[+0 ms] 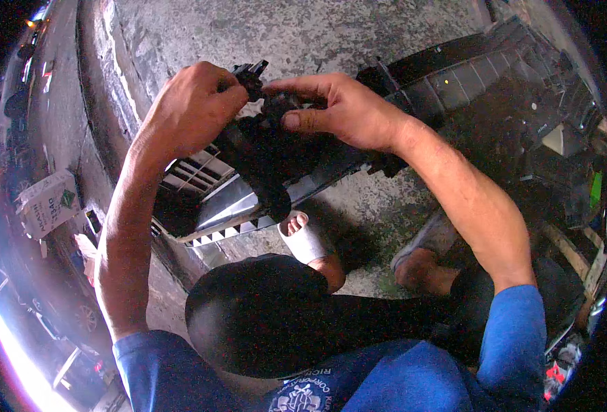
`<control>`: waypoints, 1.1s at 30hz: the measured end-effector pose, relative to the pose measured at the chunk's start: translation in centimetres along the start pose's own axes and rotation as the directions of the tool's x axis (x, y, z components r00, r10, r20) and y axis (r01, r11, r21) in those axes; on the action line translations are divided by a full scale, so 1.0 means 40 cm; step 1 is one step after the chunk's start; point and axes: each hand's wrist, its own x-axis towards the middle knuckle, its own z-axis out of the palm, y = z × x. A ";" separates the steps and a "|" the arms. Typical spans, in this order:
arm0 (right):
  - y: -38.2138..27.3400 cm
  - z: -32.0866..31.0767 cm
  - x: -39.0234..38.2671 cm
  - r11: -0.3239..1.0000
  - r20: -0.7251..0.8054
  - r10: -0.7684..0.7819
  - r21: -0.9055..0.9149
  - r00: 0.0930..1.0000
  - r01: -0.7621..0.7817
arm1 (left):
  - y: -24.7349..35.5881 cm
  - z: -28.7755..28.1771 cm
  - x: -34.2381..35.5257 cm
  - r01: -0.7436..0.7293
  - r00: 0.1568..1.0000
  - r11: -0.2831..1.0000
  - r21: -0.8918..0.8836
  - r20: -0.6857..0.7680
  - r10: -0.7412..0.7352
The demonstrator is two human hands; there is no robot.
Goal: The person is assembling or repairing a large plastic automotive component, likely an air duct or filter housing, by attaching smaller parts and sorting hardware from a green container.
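Note:
My left hand [197,103] is curled closed, fingers pinching the edge of a small black clip-like plastic piece [250,74]. Just across from it, my right hand [350,113] has thumb and index finger on either side of a dark rounded part [278,105], the other fingers folded underneath. Both pieces sit at the top of a large black plastic assembly [269,154], whose lower details are lost in shadow. A slatted grille-like section [200,172] and a pale shiny edge [231,206] show on its left side, below my left wrist.
A long ribbed dark panel [454,82] stretches to the far right. Wooden slats [568,250] stand at the right. A white cardboard box [51,204] sits at the left, with vehicles beyond. My sandalled foot [307,237] is on the concrete floor [303,34] below the assembly.

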 end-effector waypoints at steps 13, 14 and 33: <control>0.007 0.000 0.012 0.991 -0.071 0.095 0.101 0.993 -0.088 | 0.016 -0.057 -0.041 0.016 0.986 0.993 -0.116 0.164 0.004; 0.008 -0.001 0.011 0.990 -0.079 0.092 0.110 0.993 -0.083 | 0.012 -0.062 -0.059 0.031 0.984 0.962 -0.271 0.179 0.019; 0.008 -0.004 0.003 1.000 -0.052 -0.007 0.017 0.999 0.007 | -0.083 0.016 -0.154 0.054 0.983 0.977 -0.208 -0.161 -0.088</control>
